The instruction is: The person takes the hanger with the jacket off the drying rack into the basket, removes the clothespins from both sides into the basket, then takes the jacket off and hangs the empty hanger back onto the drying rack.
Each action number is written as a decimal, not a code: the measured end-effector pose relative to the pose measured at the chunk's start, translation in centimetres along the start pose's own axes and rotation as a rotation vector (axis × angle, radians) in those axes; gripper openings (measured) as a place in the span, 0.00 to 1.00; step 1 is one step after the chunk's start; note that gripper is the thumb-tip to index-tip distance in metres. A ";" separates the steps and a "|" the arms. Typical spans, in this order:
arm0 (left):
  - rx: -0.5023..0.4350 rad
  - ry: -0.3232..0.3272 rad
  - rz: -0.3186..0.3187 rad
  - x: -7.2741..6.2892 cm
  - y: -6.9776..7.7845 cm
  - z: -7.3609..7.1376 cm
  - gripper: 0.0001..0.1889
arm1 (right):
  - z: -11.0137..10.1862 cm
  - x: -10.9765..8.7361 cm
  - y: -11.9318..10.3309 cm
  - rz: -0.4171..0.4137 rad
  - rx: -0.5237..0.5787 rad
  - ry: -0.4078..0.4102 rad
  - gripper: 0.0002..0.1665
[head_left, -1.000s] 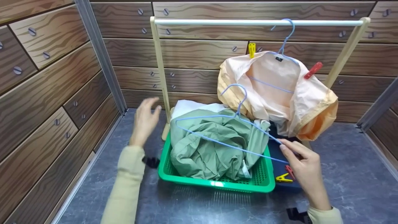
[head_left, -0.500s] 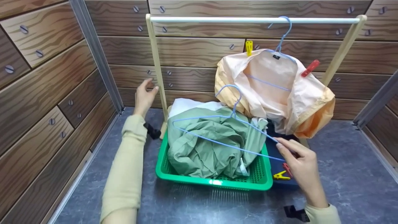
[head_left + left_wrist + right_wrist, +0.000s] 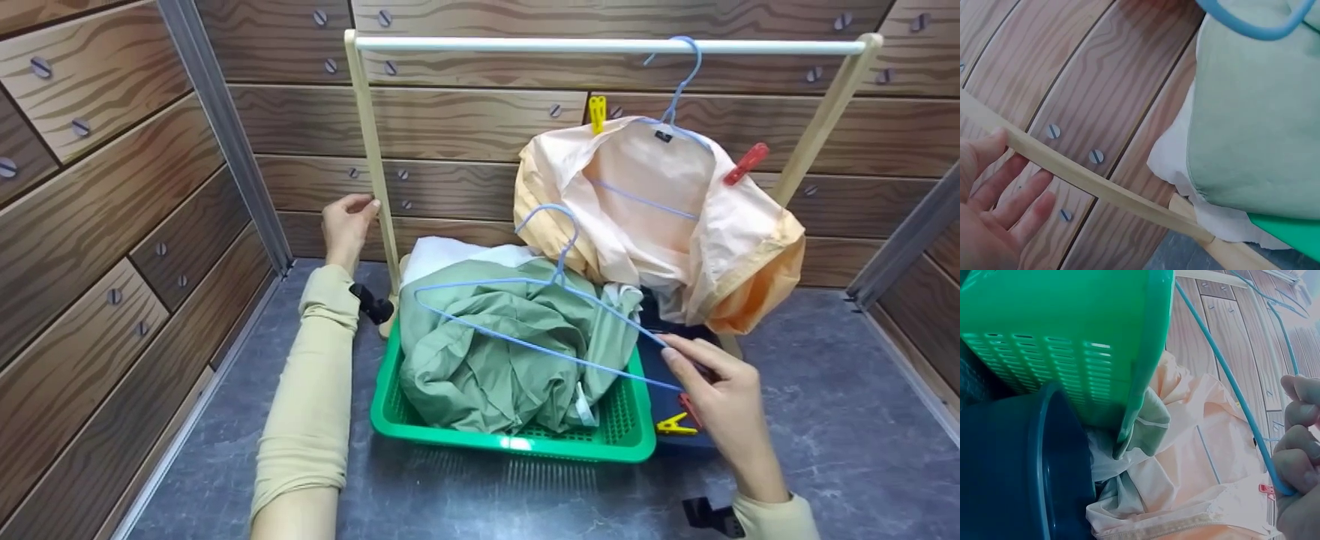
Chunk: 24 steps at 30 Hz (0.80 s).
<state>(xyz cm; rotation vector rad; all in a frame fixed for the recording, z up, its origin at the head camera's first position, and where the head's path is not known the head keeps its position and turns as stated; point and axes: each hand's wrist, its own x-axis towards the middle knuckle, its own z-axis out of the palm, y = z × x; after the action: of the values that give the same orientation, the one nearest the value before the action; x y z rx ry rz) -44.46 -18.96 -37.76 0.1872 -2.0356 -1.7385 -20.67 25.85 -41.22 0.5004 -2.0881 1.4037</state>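
Observation:
My left hand is at the left post of the clothes rack; in the left wrist view the thumb lies on the post and the index fingertip goes behind it. My right hand grips one end of a blue clothes hanger, its hook pointing up and away. The hanger is above a green basket heaped with a crumpled green garment and a white cloth. A peach jacket hangs from another blue hanger on the rack's white bar.
A yellow clothespin and a red one are clipped to the jacket's shoulders. Right of the basket, a yellow clothespin and a red one are at a dark blue bin. Wood-patterned walls enclose the grey surface.
My left hand has moved forward to the rack's left post, with its thumb now on it. My right hand still holds the hanger over the basket. The view has shifted slightly.

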 end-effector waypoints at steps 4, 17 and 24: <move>0.059 0.016 0.016 0.1 -0.2 0.1 0.13 | -0.2 -0.3 1.6 0.041 -0.005 0.001 0.13; 0.112 -0.008 0.092 0.7 -0.1 -0.2 0.11 | -0.3 0.4 1.8 0.020 -0.031 0.028 0.13; 0.148 -0.042 0.144 0.9 -0.1 -0.5 0.10 | 0.0 3.6 -1.3 -0.184 -0.151 0.087 0.14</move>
<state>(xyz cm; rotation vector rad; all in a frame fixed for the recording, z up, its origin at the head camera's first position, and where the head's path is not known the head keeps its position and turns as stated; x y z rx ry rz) -45.11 -19.75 -37.56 0.0490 -2.1526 -1.5196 -22.67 25.32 -37.99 0.5444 -2.0038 1.1336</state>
